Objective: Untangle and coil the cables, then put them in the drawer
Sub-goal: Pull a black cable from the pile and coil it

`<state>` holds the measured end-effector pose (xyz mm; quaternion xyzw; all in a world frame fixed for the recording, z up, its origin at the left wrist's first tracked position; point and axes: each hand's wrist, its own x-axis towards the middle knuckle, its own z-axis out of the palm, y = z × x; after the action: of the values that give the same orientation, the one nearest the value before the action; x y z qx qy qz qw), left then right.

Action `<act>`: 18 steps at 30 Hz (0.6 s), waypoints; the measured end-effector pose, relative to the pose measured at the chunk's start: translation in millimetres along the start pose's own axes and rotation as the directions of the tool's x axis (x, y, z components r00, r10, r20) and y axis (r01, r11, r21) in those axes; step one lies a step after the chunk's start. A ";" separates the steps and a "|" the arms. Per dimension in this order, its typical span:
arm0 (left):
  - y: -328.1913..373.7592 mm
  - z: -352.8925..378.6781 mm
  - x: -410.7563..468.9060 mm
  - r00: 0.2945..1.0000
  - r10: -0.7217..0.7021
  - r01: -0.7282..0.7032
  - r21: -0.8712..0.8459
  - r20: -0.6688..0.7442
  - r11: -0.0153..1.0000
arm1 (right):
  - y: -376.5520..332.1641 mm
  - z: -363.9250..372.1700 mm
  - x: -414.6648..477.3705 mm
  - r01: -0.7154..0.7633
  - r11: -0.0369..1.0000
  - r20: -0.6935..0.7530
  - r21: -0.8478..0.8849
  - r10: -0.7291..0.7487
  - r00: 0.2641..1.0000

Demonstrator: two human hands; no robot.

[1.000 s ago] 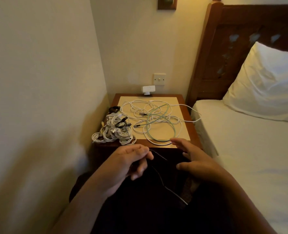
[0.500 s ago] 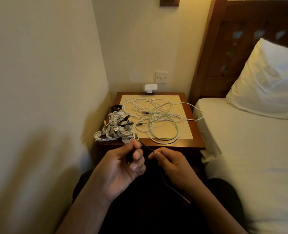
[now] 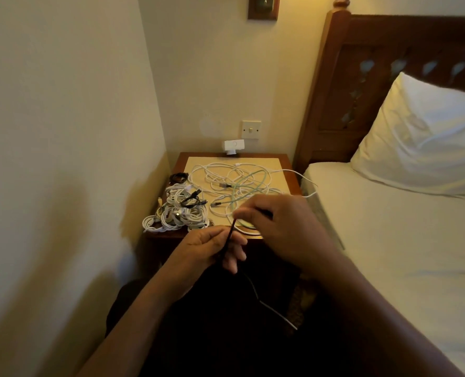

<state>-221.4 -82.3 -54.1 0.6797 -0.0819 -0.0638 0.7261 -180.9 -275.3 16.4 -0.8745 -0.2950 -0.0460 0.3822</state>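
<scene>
the bed (image 3: 389, 240) was on the right with a big white pillow (image 3: 421, 137). a small wood table (image 3: 292, 172) stood in the corner next to it. loose white and green cables (image 3: 234, 183) lay in a messy heap on top. a pile of rolled-up cables (image 3: 179, 213) sat at its left edge. in front of the table, the right hand (image 3: 283, 227) pinched the top of a thin black cable (image 3: 227, 240). the left hand (image 3: 206, 248) curled its fingers around it lower down. the rest trailed down to the lap.
</scene>
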 end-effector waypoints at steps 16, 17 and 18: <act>49.9 -22.6 44.5 0.871 0.148 -0.244 -0.152 -0.468 0.958 | -2.2 69.3 -25.6 0.038 0.999 0.163 0.001 -0.038 0.986; 47.3 -23.3 44.9 0.857 0.222 -0.228 0.043 -0.465 0.973 | -8.9 61.7 -24.7 0.068 0.997 0.176 -0.028 -0.062 0.982; 44.6 -25.8 44.3 0.862 0.278 -0.197 0.224 -0.424 0.954 | -14.8 52.1 -22.7 0.096 0.994 0.181 -0.051 -0.086 0.980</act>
<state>-173.6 -63.1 -9.9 0.7209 0.0002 0.1932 0.6655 -215.2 -242.1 -17.7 -0.8717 -0.3662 0.0062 0.3256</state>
